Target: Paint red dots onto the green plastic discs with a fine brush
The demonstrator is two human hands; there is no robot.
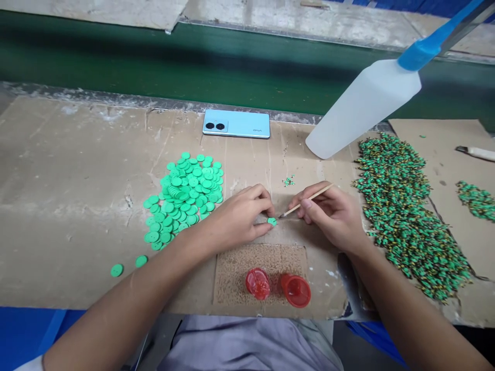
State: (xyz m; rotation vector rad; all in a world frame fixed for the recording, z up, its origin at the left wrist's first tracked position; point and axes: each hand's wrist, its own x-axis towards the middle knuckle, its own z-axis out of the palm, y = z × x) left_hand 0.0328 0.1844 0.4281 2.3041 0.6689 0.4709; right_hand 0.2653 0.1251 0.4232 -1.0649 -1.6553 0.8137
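Note:
My left hand (247,214) pinches a small green disc (271,221) between thumb and fingers, just above the cardboard-covered table. In my right hand (332,211) is a thin wooden stick (314,196), held like a pen; its dark tip is close beside the disc, and I cannot tell whether they touch. Left of my left hand lies a heap of green discs (185,190), with two loose ones nearer me. A few tiny green pieces (289,181) lie beyond my hands. To the right spreads a large pile of tiny green, yellow and dark pieces (406,216).
Two small red cups (297,291) stand on a cardboard piece (232,273) near the front edge. A light blue phone (243,123) lies at the back. A white squeeze bottle (363,108) with a blue nozzle stands at back right. A white-handled tool (481,153) lies far right.

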